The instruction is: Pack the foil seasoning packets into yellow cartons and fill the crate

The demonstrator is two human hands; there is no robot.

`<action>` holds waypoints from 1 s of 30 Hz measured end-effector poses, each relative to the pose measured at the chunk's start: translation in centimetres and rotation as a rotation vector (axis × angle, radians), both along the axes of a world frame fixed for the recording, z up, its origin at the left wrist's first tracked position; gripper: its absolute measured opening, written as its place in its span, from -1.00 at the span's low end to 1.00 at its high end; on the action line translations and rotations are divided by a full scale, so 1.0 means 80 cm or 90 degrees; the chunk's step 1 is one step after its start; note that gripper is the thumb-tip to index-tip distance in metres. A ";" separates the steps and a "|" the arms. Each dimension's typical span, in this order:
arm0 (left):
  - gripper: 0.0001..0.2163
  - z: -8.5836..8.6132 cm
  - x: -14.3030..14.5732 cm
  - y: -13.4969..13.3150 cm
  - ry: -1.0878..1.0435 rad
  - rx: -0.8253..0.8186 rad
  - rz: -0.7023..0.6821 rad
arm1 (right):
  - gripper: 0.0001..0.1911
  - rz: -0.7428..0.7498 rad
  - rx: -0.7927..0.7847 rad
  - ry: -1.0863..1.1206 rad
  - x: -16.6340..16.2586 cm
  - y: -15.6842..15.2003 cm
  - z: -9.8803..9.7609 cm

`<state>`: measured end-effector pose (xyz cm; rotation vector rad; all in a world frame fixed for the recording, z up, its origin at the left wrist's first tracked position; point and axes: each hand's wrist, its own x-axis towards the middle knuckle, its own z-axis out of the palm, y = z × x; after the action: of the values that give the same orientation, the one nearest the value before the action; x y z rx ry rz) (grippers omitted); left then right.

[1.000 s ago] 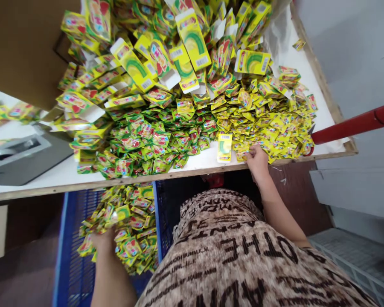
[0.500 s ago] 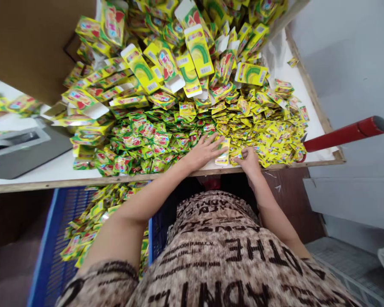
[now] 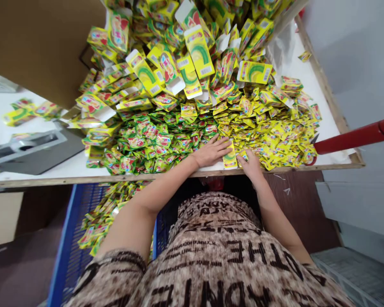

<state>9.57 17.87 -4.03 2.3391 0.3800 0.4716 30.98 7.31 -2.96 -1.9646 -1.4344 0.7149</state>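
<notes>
Near the table's front edge a small yellow carton [image 3: 230, 158] lies flat. My left hand [image 3: 211, 153] rests palm down beside it, fingers stretched out, with the fingertips at the carton's left edge. On the carton's other side my right hand [image 3: 251, 165] pinches a small yellow sachet [image 3: 242, 155] between thumb and fingers. Yellow sachets [image 3: 275, 136] are heaped just beyond my right hand. Green sachets with red print [image 3: 156, 138] form a heap beyond and left of my left hand.
Open yellow-green cartons [image 3: 198, 51] pile up behind the sachets. A red handle [image 3: 355, 135] juts out at the right, beside the wooden table edge [image 3: 333, 102]. At the left stand a grey metal device [image 3: 51, 149] and a brown cardboard box [image 3: 45, 42]. A blue crate [image 3: 64, 243] holds packets below.
My right hand has a yellow sachet showing in its pinch beside the carton. The carton now shows a yellow face instead of a whitish one. The view has shifted slightly.
</notes>
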 end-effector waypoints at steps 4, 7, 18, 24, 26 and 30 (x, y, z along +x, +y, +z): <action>-0.54 0.007 0.009 0.003 -0.095 -0.067 -0.006 | -0.65 -0.043 0.027 0.319 0.003 0.003 0.001; -0.66 0.012 0.018 -0.010 -0.099 -0.044 -0.013 | -0.62 -0.078 -0.019 0.517 0.002 0.002 0.006; -0.69 0.014 -0.008 -0.056 -0.093 -0.365 0.324 | -0.77 0.006 0.350 0.270 -0.053 0.042 0.072; -0.68 0.007 -0.019 -0.068 -0.131 -0.418 0.368 | -0.84 0.193 0.303 -0.002 -0.076 0.044 0.060; -0.70 0.004 -0.020 -0.070 -0.138 -0.420 0.378 | -0.84 0.215 0.263 -0.053 -0.075 0.044 0.064; -0.70 0.003 -0.018 -0.075 -0.147 -0.418 0.399 | -0.82 0.308 0.157 -0.159 -0.077 0.049 0.086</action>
<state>8.13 11.87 -3.78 1.4830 0.9949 0.7634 24.85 11.20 3.95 -1.5697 -2.0799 0.4691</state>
